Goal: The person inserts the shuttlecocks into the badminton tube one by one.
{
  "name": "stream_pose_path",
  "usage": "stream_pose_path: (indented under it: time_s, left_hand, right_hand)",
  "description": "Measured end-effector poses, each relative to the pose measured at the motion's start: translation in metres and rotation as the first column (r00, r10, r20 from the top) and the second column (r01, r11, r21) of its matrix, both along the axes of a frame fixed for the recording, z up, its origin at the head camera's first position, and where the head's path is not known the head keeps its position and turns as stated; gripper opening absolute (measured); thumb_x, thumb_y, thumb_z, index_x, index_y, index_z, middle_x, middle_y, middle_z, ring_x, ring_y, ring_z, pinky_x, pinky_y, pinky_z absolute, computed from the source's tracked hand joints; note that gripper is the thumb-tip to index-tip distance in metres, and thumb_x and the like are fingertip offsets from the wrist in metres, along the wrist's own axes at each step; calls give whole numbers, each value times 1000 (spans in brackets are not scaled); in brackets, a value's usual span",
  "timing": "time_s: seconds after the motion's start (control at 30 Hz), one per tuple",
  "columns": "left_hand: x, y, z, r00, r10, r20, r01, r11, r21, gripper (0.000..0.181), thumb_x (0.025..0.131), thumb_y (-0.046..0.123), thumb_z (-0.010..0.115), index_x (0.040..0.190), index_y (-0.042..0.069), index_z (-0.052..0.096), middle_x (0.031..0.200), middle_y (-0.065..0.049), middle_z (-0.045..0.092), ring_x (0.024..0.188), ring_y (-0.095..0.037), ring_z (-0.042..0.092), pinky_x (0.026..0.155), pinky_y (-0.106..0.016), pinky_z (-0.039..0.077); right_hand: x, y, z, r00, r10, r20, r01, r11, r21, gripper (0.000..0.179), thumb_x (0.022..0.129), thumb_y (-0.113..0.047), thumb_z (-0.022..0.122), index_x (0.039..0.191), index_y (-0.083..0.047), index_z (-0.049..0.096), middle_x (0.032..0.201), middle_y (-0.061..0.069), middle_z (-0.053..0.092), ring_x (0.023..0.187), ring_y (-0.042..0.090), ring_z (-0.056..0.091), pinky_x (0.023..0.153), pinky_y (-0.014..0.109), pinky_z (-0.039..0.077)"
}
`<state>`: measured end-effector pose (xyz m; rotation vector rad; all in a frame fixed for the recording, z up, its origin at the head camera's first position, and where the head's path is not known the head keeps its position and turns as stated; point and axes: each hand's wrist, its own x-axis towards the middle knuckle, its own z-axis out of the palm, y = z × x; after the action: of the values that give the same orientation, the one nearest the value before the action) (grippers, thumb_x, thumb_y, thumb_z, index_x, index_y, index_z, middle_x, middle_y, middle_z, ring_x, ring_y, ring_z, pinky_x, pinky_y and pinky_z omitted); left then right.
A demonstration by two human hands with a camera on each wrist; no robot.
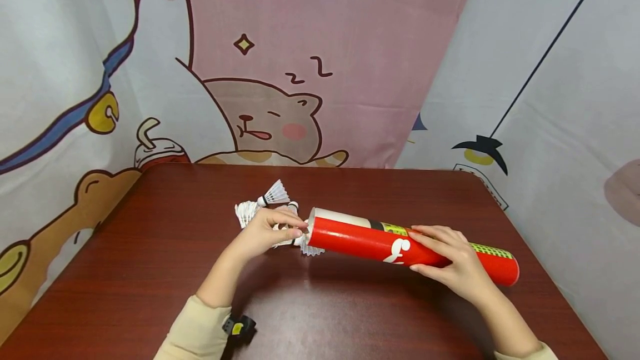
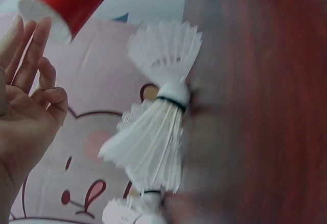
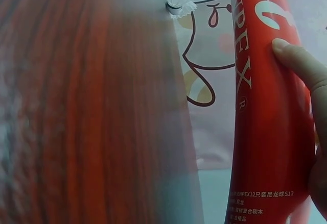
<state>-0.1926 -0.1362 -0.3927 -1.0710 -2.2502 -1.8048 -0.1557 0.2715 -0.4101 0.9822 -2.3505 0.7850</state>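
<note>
A long red shuttlecock tube (image 1: 360,240) is held slightly tilted above the table by my right hand (image 1: 447,257), its thumb and fingers wrapped round the body. In the right wrist view the thumb lies along the red tube (image 3: 268,106). At the tube's left end is its mouth, white inside. My left hand (image 1: 267,231) has its fingertips right at that mouth; in the left wrist view the hand (image 2: 30,96) shows fingers mostly extended, the outer ones bent. Several white shuttlecocks (image 2: 150,137) lie below and behind the left hand, partly hidden by it.
The dark red-brown wooden table (image 1: 310,315) reaches back to a cartoon-printed cloth (image 1: 360,32) hanging behind it. One shuttlecock (image 1: 276,193) lies farthest back in the pile. A black device (image 1: 240,328) is strapped at the left wrist.
</note>
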Motion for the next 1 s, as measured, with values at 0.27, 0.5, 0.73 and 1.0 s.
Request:
stream_pose_path:
  time_s: [0.27,0.5,0.73,1.0]
  left_hand:
    - [4,-30,24,968,247,-35,-248,969,-21,19,79,-11,70,98,-12,69,91,-20,68,75,-7,51,63,-27,40]
    - [0,-54,23,908,414,-69,-415,910,-5,23,79,-9,72,101,-11,69,97,-24,67,78,-15,51,63,-22,39]
    - [-6,-70,10,871,484,-84,-488,872,-32,25,81,-8,71,105,-13,66,106,-27,64,85,-9,48,72,-21,39]
    - [-21,-89,-17,854,512,-92,-519,850,-88,30,83,-2,71,111,-8,66,111,-22,65,93,-22,52,84,-44,39]
  right_hand:
    - [-3,1,0,996,40,-73,-44,998,-45,59,71,-38,84,122,-13,67,123,5,61,109,20,51,93,28,28]
    - [-5,3,-2,995,43,-86,-49,997,-63,60,72,-43,82,121,-12,68,123,6,62,109,22,52,92,28,28]
    - [-4,3,-1,997,35,-68,-39,998,-56,61,69,-35,86,122,-12,67,123,6,61,110,20,51,92,28,28]
    - [-2,5,-1,1000,3,2,-3,999,-33,68,61,-19,90,124,-14,66,125,4,60,112,16,48,93,26,28]
